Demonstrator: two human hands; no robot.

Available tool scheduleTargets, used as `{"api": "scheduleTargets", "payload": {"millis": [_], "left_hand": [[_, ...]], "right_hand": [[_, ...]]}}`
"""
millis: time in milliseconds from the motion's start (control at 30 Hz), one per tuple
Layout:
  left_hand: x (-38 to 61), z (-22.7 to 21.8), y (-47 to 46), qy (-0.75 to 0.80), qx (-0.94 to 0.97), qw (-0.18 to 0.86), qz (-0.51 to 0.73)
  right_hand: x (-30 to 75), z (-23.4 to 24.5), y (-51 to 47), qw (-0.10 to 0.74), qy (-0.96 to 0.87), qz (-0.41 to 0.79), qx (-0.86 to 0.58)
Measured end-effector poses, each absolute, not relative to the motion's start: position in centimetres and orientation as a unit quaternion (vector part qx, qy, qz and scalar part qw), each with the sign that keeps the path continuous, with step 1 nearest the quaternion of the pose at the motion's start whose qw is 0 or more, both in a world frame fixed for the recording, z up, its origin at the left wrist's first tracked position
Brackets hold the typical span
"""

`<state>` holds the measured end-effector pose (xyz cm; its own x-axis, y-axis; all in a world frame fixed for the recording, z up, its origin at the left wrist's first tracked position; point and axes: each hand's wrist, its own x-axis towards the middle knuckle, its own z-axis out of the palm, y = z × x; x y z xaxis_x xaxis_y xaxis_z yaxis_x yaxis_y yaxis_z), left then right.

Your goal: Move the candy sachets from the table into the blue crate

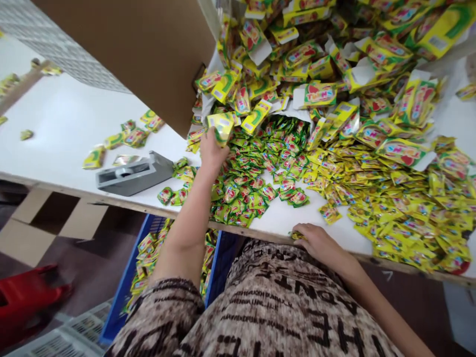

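My left hand (214,151) reaches over the table and grips a small yellow-green box (222,126) at the foot of the heap of boxes. Beneath that wrist spreads a pile of green sachets (243,191). At the table's front edge, my right hand (316,240) is closed around at least one small sachet (296,235), mostly covered by the fingers. Yellow sachets (401,208) lie in a broad pile to the right of it. Behind both piles rises the heap of yellow-green boxes (320,94), several with open white flaps.
A grey tape dispenser (134,173) stands on the white table (63,129) at left, near a few loose packets. A brown cardboard panel (148,54) juts in above. Below the edge sits a blue crate (124,277) of packets, with a red stool (29,297) farther left.
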<state>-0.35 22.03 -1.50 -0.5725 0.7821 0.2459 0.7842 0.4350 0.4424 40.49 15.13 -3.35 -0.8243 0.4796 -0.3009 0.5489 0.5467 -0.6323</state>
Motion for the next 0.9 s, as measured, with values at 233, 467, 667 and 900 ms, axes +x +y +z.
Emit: {"api": "scheduleTargets", "payload": {"millis": [233, 467, 667, 900], "left_hand": [[8.6, 3.0, 13.8, -0.670, -0.655, -0.168, -0.305], [19.1, -2.5, 12.6, -0.611, -0.572, -0.447, -0.315], [21.4, -4.6, 13.4, -0.610, -0.494, -0.486, -0.383], [21.7, -4.4, 12.0, -0.576, -0.407, -0.559, -0.436]], "right_hand": [[40.4, -5.3, 16.8, -0.159, 0.765, -0.447, 0.435], [39.3, -2.9, 18.0, -0.398, 0.605, -0.493, 0.482], [38.3, -2.3, 17.6, -0.400, 0.715, -0.369, 0.440], [38.8, -1.4, 18.7, -0.254, 0.860, -0.296, 0.330]]}}
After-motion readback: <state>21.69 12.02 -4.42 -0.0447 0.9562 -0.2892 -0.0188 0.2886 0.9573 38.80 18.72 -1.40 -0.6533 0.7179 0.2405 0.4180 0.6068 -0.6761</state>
